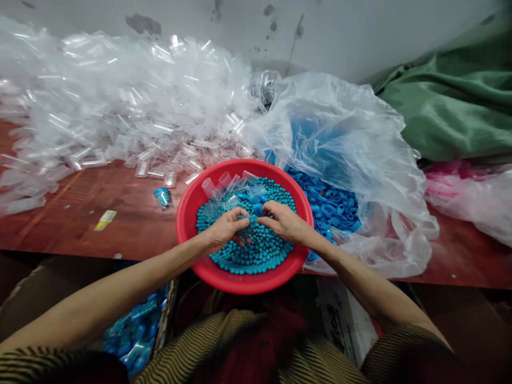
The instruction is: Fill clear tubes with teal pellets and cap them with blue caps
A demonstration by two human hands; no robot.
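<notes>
A red plastic basin (184, 224) holds a mass of turquoise beads (248, 258), with several clear plastic tubes (208, 186) lying on top at its far side. Over the beads, my left hand (229, 229) curls its fingers around what looks like a clear plastic tube. My right hand (285, 221) faces it closely, thumb and fingers drawn together; anything small between them cannot be made out. A blue plastic piece (258, 208) shows right by the right fingertips.
Clear tubes (132, 101) form a large heap along the wall. Right of the basin, a clear bag (384, 160) spills blue plastic pieces (332, 205). A filled blue tube (162, 197) and a yellow-white packet (105, 220) lie left on the red table (132, 186). Below is a box of blue items (138, 330).
</notes>
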